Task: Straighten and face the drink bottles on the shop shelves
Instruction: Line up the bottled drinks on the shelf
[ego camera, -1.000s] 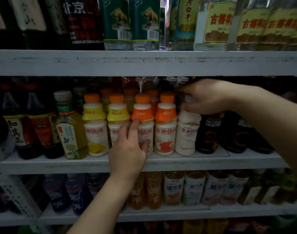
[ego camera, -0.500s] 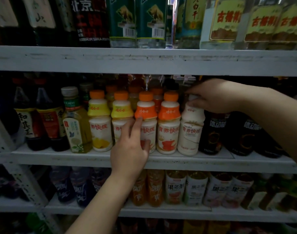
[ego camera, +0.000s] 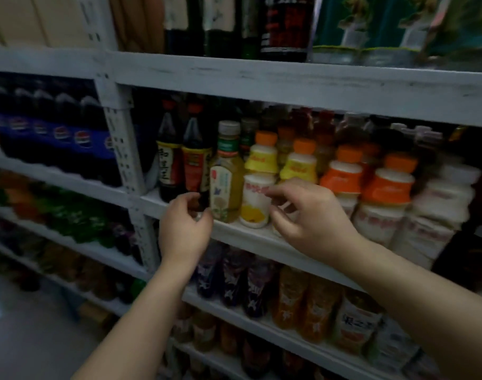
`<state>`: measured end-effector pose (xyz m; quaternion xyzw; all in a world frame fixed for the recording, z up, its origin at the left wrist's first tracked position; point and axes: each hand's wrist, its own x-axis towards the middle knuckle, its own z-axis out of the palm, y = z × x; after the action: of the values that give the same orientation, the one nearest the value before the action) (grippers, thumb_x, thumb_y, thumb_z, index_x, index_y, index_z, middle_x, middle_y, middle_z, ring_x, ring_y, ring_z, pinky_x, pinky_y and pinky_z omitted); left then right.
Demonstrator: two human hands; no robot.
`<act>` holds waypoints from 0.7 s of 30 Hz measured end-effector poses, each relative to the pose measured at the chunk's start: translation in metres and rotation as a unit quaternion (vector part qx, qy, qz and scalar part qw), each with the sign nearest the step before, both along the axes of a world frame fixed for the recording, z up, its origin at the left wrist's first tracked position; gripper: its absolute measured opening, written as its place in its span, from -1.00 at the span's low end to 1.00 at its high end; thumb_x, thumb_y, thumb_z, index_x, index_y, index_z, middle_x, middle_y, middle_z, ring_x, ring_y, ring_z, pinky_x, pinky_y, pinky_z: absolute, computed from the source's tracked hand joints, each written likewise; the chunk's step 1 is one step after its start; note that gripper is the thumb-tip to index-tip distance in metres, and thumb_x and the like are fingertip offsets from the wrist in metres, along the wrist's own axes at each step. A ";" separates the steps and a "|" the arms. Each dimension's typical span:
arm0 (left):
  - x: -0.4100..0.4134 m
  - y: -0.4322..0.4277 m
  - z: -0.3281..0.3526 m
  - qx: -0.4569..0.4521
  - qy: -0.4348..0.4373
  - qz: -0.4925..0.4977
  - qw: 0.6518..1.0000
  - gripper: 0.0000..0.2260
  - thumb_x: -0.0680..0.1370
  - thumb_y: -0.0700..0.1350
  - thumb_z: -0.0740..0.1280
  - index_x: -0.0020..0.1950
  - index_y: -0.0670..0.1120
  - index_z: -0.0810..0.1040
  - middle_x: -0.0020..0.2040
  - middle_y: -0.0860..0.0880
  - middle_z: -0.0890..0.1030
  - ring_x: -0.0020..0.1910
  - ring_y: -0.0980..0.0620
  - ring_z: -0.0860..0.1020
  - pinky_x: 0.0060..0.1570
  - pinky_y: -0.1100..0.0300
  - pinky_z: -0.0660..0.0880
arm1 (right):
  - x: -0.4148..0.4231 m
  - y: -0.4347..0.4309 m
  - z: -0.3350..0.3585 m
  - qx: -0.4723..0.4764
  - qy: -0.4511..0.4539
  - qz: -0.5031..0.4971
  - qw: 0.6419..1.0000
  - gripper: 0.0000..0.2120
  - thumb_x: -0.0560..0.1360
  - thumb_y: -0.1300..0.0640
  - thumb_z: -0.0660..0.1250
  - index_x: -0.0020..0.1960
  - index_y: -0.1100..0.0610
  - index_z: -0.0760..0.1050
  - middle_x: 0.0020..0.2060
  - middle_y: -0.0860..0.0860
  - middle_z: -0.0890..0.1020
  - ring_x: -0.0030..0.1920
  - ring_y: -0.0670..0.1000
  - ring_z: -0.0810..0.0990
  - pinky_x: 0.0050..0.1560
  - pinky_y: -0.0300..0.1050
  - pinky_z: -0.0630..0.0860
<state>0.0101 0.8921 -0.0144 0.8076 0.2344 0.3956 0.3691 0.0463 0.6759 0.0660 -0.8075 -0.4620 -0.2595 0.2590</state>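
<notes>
While both hands hover part-open and empty, the left hand (ego camera: 183, 229) by the tea bottle (ego camera: 225, 182) and the right hand (ego camera: 311, 215) at the milk bottle (ego camera: 257, 193), neither grip seems closed through the blur. These full plastic bottles look light, stiff and tippy; hold them at the waist.

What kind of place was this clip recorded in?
Most likely a small shop's drinks aisle: white metal shelves in tiers, packed with rows of identical cola bottles and orange-capped milk drinks, all facing outward.
</notes>
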 end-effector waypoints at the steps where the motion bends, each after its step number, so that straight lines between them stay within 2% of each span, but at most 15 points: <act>1: 0.003 0.016 0.001 0.000 0.006 0.008 1.000 -0.67 0.49 0.07 0.35 0.24 0.07 0.48 0.05 0.09 0.55 -0.07 0.11 0.51 -0.25 0.24 0.40 | 0.001 0.015 0.000 0.005 0.025 -0.006 1.000 -0.75 0.50 0.09 0.34 0.16 0.11 0.57 -0.10 -0.12 0.56 -0.11 -0.15 0.54 -0.09 -0.16 0.56; 3: 0.007 0.048 0.003 0.011 -0.005 0.000 1.000 -0.66 0.50 0.04 0.36 0.26 0.05 0.47 0.08 0.09 0.53 -0.01 0.12 0.51 -0.16 0.23 0.41 | 0.005 0.043 0.001 0.008 0.066 -0.024 0.997 -0.74 0.51 0.03 0.33 0.17 0.07 0.56 -0.13 -0.15 0.54 -0.15 -0.18 0.53 -0.14 -0.24 0.54; 6: 0.016 0.095 0.011 0.029 -0.043 -0.023 0.998 -0.63 0.48 0.00 0.39 0.27 -0.01 0.46 0.11 0.10 0.48 0.07 0.11 0.47 -0.06 0.23 0.38 | 0.009 0.085 -0.003 0.002 0.117 -0.042 0.992 -0.73 0.50 0.00 0.34 0.18 0.03 0.57 -0.14 -0.17 0.57 -0.18 -0.24 0.50 -0.26 -0.50 0.40; 8: 0.023 0.119 0.018 0.017 -0.063 -0.048 0.997 -0.52 0.47 0.03 0.42 0.34 -0.01 0.39 0.15 0.13 0.42 0.12 0.20 0.40 0.01 0.27 0.34 | 0.010 0.112 -0.009 0.011 0.137 -0.053 0.989 -0.73 0.50 -0.01 0.35 0.17 0.02 0.58 -0.15 -0.18 0.59 -0.21 -0.28 0.50 -0.29 -0.53 0.37; 11: 0.033 0.143 0.025 -0.006 -0.094 -0.141 0.986 -0.44 0.43 0.08 0.46 0.34 0.14 0.28 0.10 0.34 0.37 0.03 0.49 0.37 -0.05 0.56 0.30 | 0.006 0.151 -0.022 0.034 0.130 -0.097 0.986 -0.73 0.49 0.01 0.35 0.17 0.02 0.58 -0.15 -0.16 0.60 -0.20 -0.24 0.50 -0.24 -0.48 0.40; 12: 0.038 0.149 0.026 -0.014 -0.093 -0.170 0.981 -0.39 0.42 0.11 0.46 0.37 0.16 0.24 0.11 0.36 0.35 0.02 0.51 0.37 -0.08 0.60 0.29 | 0.003 0.164 -0.025 0.051 0.126 -0.111 0.984 -0.71 0.49 0.03 0.36 0.19 0.03 0.56 -0.12 -0.15 0.59 -0.19 -0.24 0.50 -0.20 -0.45 0.43; 14: 0.049 0.160 0.026 -0.029 -0.066 -0.221 0.973 -0.27 0.42 0.15 0.44 0.47 0.15 0.12 0.17 0.34 0.33 0.04 0.48 0.36 -0.03 0.55 0.26 | 0.000 0.190 -0.030 0.087 0.111 -0.142 0.980 -0.63 0.49 0.06 0.35 0.28 0.07 0.50 0.01 -0.11 0.57 -0.08 -0.22 0.51 -0.02 -0.41 0.45; 16: 0.060 0.169 0.024 -0.046 -0.048 -0.272 0.960 -0.27 0.42 0.14 0.42 0.46 0.22 0.07 0.09 0.43 0.36 -0.02 0.57 0.38 -0.10 0.58 0.26 | 0.000 0.210 -0.026 0.124 0.063 -0.182 0.973 -0.56 0.49 0.07 0.34 0.35 0.11 0.43 0.18 -0.04 0.52 0.09 -0.12 0.51 0.14 -0.47 0.31; 17: 0.063 0.173 0.023 -0.059 -0.045 -0.294 0.953 -0.28 0.41 0.14 0.42 0.44 0.26 0.06 0.04 0.45 0.38 -0.04 0.62 0.38 -0.15 0.60 0.28 | 0.001 0.218 -0.020 0.149 0.028 -0.201 0.968 -0.54 0.48 0.08 0.34 0.36 0.14 0.41 0.23 0.00 0.48 0.10 -0.07 0.52 0.15 -0.47 0.29; 19: 0.068 0.180 0.018 -0.070 -0.050 -0.322 0.943 -0.29 0.39 0.16 0.43 0.42 0.27 0.09 0.01 0.46 0.40 -0.02 0.63 0.38 -0.20 0.61 0.34 | 0.005 0.230 -0.004 0.189 -0.009 -0.236 0.953 -0.50 0.48 0.06 0.32 0.38 0.16 0.36 0.28 0.03 0.42 0.06 0.00 0.54 0.10 -0.36 0.37; 21: 0.069 0.185 0.013 -0.058 -0.055 -0.342 0.936 -0.35 0.41 0.13 0.44 0.41 0.22 0.19 0.00 0.47 0.43 0.01 0.58 0.41 -0.16 0.64 0.34 | 0.012 0.239 0.016 0.199 0.023 -0.263 0.944 -0.48 0.48 0.06 0.30 0.40 0.11 0.30 0.27 0.03 0.41 0.16 -0.01 0.47 0.11 -0.29 0.35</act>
<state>0.0793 1.0772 -0.0012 0.7932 -0.0540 0.2747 0.5408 0.0578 0.9148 0.0818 -0.8379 -0.1655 -0.3870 0.3476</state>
